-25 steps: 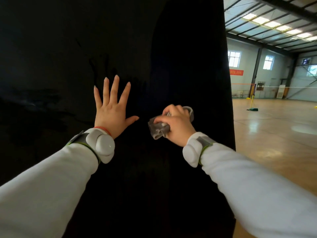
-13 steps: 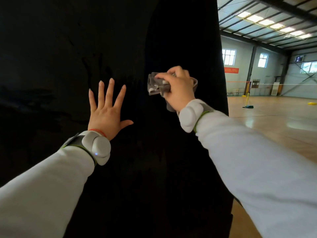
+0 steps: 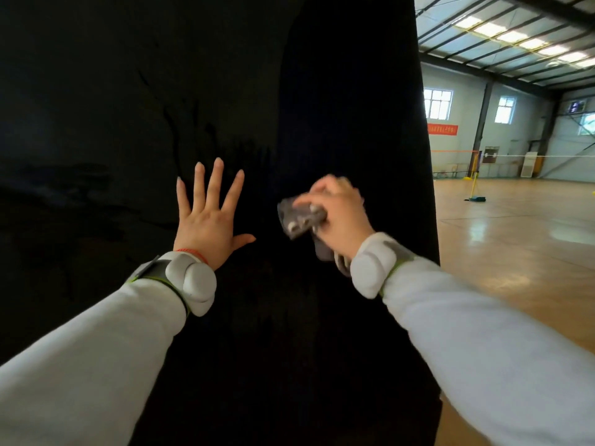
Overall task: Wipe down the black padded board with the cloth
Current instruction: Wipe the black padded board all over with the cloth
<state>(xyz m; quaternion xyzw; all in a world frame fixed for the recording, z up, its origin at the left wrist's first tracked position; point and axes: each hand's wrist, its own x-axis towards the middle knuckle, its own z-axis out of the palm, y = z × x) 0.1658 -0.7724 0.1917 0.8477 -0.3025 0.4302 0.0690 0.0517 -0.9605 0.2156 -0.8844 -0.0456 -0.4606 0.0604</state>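
Observation:
The black padded board stands upright right in front of me and fills most of the view. My left hand lies flat against it with the fingers spread, holding nothing. To its right, my right hand is closed around a bunched grey cloth and presses it to the board's surface at about the same height. The cloth is blurred by motion, and part of it hangs below the fist. Both wrists wear white bands over white sleeves.
The board's right edge runs top to bottom. Beyond it lies a wooden sports-hall floor with a net, a yellow post and far walls with windows.
My right hand with the cloth went up the board half a second ago and has now come back down to the level of my left hand. The left hand stayed flat in place.

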